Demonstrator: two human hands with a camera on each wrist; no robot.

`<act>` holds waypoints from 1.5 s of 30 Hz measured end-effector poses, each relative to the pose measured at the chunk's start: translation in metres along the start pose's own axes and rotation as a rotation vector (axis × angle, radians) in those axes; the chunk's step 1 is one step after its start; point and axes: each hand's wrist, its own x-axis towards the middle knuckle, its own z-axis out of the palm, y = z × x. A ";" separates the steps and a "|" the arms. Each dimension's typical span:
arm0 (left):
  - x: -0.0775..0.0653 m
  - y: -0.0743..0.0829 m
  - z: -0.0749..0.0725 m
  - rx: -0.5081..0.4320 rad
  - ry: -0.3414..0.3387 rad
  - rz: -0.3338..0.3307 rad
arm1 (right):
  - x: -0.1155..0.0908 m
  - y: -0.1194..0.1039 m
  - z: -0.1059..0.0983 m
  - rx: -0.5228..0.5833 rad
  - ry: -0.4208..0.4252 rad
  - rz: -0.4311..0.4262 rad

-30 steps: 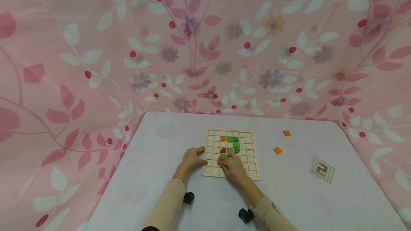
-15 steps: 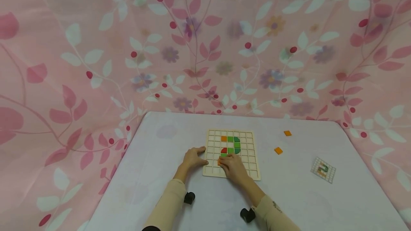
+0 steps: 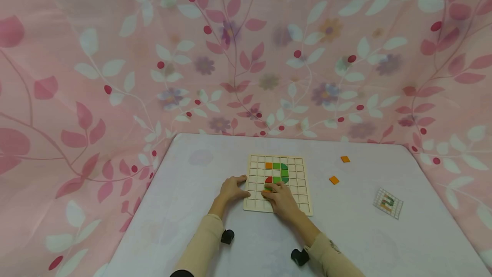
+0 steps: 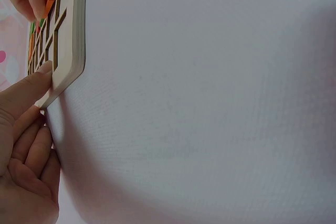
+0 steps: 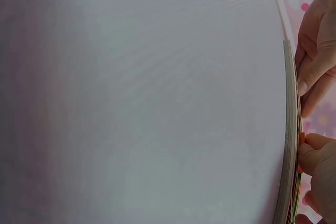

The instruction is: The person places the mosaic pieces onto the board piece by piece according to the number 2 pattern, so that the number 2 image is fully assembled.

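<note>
A pale wooden grid board lies on the table, with green, red and orange tiles set in several squares. My left hand holds its left edge. In the left wrist view the thumb lies on the rim while the other fingers curl at the side. Over the lower part of the grid, my right hand pinches an orange tile, which appears tilted against the board. Fingers partly cover that tile and the green square beside it.
Two loose orange tiles lie right of the board. Farther right is a transparent gridded pattern card with a coloured figure. Black devices show by both wrists. A pink floral curtain hangs behind the table.
The right fingers have shifted slightly up the board with the orange tile, and less of the tile shows now. My left hand keeps its place on the edge.
</note>
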 end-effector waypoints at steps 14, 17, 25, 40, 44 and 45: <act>0.000 0.001 0.001 0.006 -0.007 -0.005 | -0.005 0.001 -0.003 0.049 0.044 0.064; -0.001 0.001 0.000 0.006 -0.006 -0.008 | -0.006 0.001 -0.002 0.050 0.053 0.040; 0.001 -0.001 0.001 0.010 -0.004 -0.018 | -0.006 0.003 -0.003 0.053 0.034 0.067; 0.001 0.000 0.002 0.001 -0.005 -0.026 | -0.038 0.083 -0.057 0.066 0.316 0.470; 0.000 0.002 0.001 0.002 -0.004 -0.026 | -0.053 0.105 -0.076 0.023 0.182 0.713; 0.000 0.002 0.001 0.001 -0.003 -0.027 | -0.056 0.109 -0.080 0.012 0.138 0.753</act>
